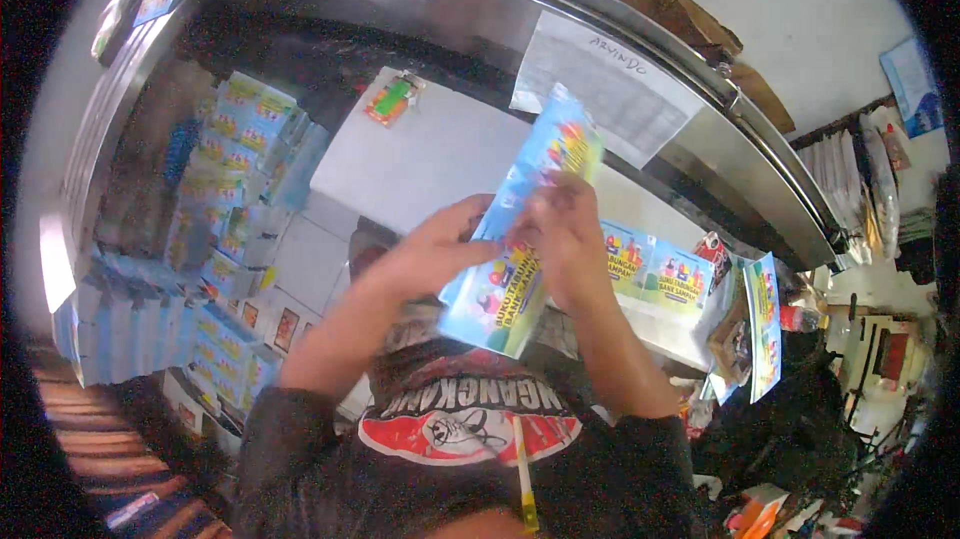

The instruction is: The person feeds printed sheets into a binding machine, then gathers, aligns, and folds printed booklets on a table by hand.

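I hold a blue booklet (500,304) with a colourful printed cover, long and tilted, up in front of my chest above the white table (440,139). My left hand (450,239) grips its left edge, thumb in front and the other fingers partly hidden behind. My right hand (562,229) is closed at the right edge near the middle, its fingers slightly blurred. More blue booklets (650,274) of the same print lie on the table to the right of my right hand.
Piles of blue booklets (235,169) stand at the left. An orange-and-green packet (393,99) lies on the table's far left corner. A paper sheet (600,79) is on the metal panel beyond. A red-labelled bottle (798,319) stands at the right. Striped cloth (110,449) lies lower left.
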Available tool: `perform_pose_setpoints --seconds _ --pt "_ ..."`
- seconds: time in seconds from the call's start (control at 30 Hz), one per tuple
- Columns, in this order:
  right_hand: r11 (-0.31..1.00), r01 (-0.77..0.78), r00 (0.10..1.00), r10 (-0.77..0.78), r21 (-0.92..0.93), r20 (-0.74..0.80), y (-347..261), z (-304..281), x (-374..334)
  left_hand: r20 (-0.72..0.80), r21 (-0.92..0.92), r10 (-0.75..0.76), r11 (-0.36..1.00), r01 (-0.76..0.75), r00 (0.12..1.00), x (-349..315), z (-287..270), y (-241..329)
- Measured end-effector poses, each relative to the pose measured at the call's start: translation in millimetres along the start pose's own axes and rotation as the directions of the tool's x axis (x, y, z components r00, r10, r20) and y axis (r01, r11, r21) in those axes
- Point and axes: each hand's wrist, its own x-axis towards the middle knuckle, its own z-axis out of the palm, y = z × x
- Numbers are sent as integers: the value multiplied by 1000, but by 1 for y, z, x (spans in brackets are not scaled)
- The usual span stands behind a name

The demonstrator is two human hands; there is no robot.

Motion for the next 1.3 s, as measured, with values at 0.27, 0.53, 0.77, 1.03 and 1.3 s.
perform_pose_setpoints --seconds 0.27,0.53,0.77,1.03,1.3 --pt "-93 450 892 -6 -888 453 21 -82 -34 468 736 -231 636 -232 853 94 -68 -17" --pt "-183 453 891 115 -872 439 43 -84 -39 -46 926 587 329 -186 809 76 -90 -30" --pt "-126 414 877 321 -902 358 14 -74 -10 -663 745 734 666 40 148 30 -194 -55" --pt "-221 69 962 -242 -973 123 -134 -45 94 -821 543 561 713 444 102 34 -192 -46" --pt "-733 139 732 -377 -666 568 -92 -43 230 -711 645 692 575 504 121 38 -194 -48"
